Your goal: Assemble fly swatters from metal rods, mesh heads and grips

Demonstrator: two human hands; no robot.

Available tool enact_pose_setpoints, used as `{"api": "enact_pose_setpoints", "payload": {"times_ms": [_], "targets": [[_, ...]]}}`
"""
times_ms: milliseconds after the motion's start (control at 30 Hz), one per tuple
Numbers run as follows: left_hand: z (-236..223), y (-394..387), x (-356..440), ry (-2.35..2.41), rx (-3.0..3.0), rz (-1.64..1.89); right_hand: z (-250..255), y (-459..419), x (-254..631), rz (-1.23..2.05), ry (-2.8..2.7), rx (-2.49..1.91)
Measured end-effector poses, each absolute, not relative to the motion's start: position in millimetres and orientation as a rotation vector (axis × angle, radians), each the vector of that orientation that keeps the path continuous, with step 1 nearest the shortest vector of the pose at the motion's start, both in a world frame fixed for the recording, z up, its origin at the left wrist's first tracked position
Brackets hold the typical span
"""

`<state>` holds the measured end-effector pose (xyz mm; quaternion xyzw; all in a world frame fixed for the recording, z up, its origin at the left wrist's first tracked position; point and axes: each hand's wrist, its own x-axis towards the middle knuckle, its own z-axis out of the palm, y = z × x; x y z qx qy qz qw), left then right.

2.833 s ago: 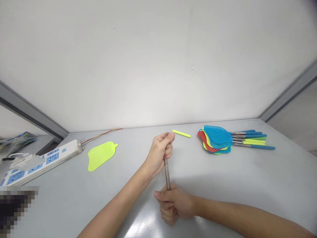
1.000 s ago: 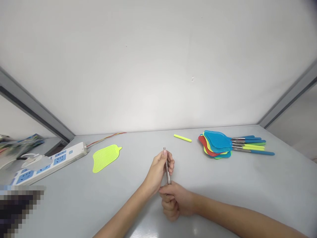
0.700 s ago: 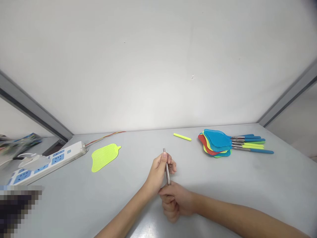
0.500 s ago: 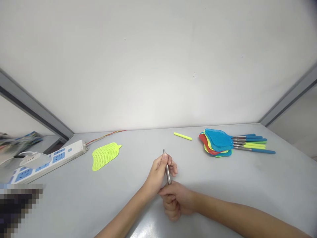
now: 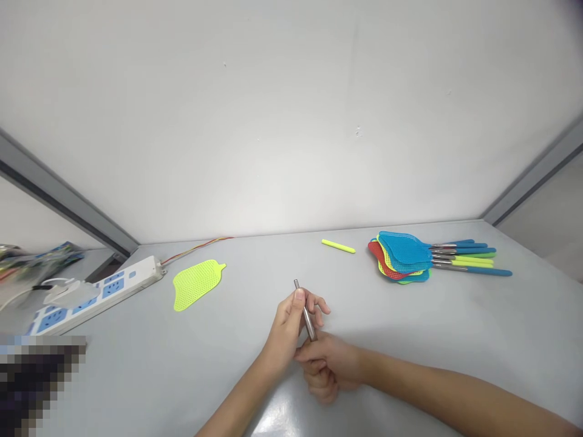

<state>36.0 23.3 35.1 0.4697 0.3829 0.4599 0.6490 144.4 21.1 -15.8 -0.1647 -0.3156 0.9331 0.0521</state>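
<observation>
Between my two hands a slim metal rod [image 5: 310, 328] stands tilted, its narrow tip pointing away from me. My left hand [image 5: 291, 315] pinches the upper part with the thumb, some fingers curled loosely behind it. Lower down, my right hand [image 5: 324, 364] is closed round the rod's bottom end, which is hidden in the fist. A yellow-green mesh fly swatter head [image 5: 199, 284] lies flat on the left, apart from any handle. Behind my hands lies a yellow-green handle sleeve [image 5: 338, 246].
Several fly swatters [image 5: 403, 254] with blue, red and yellow heads lie stacked on the right, handles pointing right. A white power strip [image 5: 102, 294] with a plug sits at the left, thin wires [image 5: 195, 247] running from it. A white wall [image 5: 291, 133] closes the table's back.
The rod's tip has tilted slightly to the left. Both hands keep their hold on it, and the whole view has shifted a little.
</observation>
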Motion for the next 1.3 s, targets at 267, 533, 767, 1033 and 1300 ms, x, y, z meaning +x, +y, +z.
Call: {"api": "enact_pose_setpoints", "payload": {"times_ms": [267,533,767,1033,1300], "targets": [[35,10,32,0.751,0.808,1.109,-12,22,144,2.866,-1.077,-0.483],[40,13,20,0.754,0.802,1.202,-1,25,145,2.778,-1.239,-0.532],[39,24,8,1.006,1.071,1.209,0,25,146,2.827,-1.230,-0.550],[31,24,4,1.141,1.282,1.156,3,24,146,2.861,-1.210,-0.515],[36,39,-9,1.284,1.610,0.990,1,25,147,2.810,-1.087,-0.579]]}}
